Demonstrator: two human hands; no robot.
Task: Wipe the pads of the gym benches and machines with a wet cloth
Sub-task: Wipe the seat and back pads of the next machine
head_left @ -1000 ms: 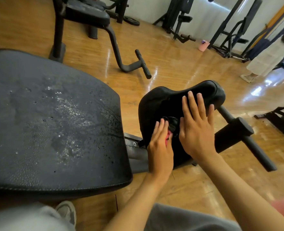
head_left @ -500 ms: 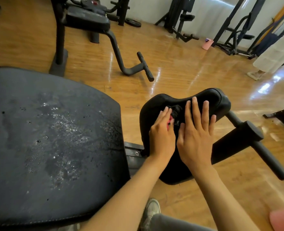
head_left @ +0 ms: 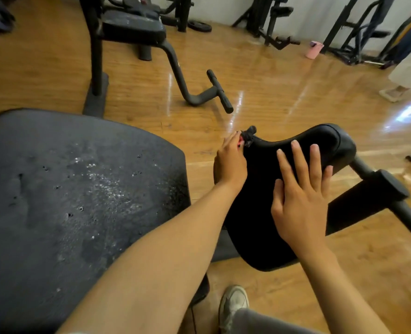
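Note:
A small black curved seat pad [head_left: 320, 138] sits right of centre. My left hand [head_left: 231, 160] is at the pad's far left edge and holds a dark bunched cloth [head_left: 248, 135] with a bit of red showing against it. My right hand [head_left: 301, 191] lies flat on the middle of the pad with fingers spread. A large worn black bench pad [head_left: 67, 201] fills the left side, its surface speckled with wet spots and small holes.
A black roller bar [head_left: 392, 191] juts out right of the seat pad. Another bench with a bent leg and foot bar [head_left: 195, 92] stands beyond on the wooden floor. Machines line the far wall. A pink bucket [head_left: 315, 49] stands near them. A person stands at far right. My shoe [head_left: 233, 304] is below.
My left hand has slid the cloth up the seat pad, from its lower middle to its far left edge. My right hand stays flat on the pad. The view has tilted.

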